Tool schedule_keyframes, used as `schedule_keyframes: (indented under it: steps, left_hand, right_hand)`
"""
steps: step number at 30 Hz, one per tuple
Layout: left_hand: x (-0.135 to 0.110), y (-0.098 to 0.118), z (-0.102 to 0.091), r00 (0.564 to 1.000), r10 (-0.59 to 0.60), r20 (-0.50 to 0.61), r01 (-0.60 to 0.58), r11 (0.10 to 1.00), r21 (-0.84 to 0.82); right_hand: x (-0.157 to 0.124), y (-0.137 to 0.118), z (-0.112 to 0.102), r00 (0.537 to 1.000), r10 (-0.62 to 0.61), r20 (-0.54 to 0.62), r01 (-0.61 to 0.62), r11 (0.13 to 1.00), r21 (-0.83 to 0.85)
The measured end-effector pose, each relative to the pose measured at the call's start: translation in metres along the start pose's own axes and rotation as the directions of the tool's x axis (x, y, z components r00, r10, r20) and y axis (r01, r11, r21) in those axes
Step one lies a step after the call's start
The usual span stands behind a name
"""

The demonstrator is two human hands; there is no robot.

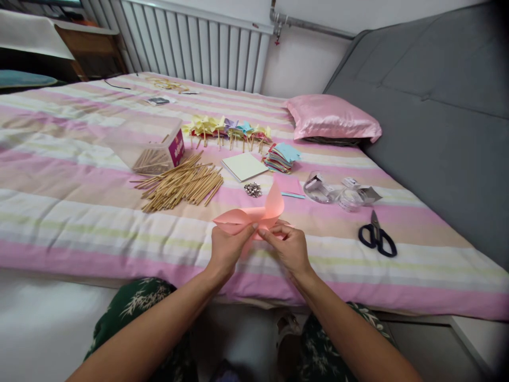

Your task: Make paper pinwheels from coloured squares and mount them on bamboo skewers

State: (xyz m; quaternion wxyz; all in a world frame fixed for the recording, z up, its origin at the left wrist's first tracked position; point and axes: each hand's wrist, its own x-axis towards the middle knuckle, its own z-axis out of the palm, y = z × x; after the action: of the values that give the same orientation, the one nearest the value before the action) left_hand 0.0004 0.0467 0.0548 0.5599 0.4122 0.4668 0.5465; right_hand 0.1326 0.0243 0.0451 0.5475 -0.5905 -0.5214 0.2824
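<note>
L hand (226,246), R hand (289,246) pinched closed on curled pink ppr (255,213).

2 hands (226,246) on curled pink paper (254,214), wooden sticks (183,183) to the left, dark-handled scissors (376,227) to the right

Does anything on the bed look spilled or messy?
A bit: the wooden sticks lie in a loose heap beside the clear box, pointing different ways, as if tipped out. More sticks are inside it. I can't see anything broken.
</note>
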Motion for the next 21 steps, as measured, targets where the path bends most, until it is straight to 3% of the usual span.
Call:
schedule_keyframes:
  steps: [6,9,15,18,21]
  left_hand:
    - [0.0,0.001,0.0,1.0,-0.014,-0.014,0.014,1.0,0.027]
    - [0.001,0.0,0.001,0.996,-0.079,-0.053,0.077,0.996,-0.036]
    - [0.005,-0.001,0.001,0.98,-0.193,-0.038,0.177,0.949,-0.261]
    - [0.006,-0.001,0.0,0.978,-0.206,-0.017,0.194,0.944,-0.267]
    - [0.005,-0.001,0.0,0.983,-0.18,-0.045,0.169,0.967,-0.19]
  right_hand:
    - [0.001,0.001,-0.003,0.999,-0.003,0.047,0.005,0.999,-0.045]
    - [0.001,-0.001,-0.003,0.999,0.004,0.053,-0.002,0.999,-0.046]
    - [-0.006,-0.004,0.002,0.995,0.057,-0.086,-0.049,0.995,0.09]
    - [-0.006,-0.005,0.0,0.985,0.048,-0.167,-0.035,0.996,0.08]
    - [0.002,-0.006,-0.01,0.989,0.017,-0.148,-0.015,1.0,0.015]
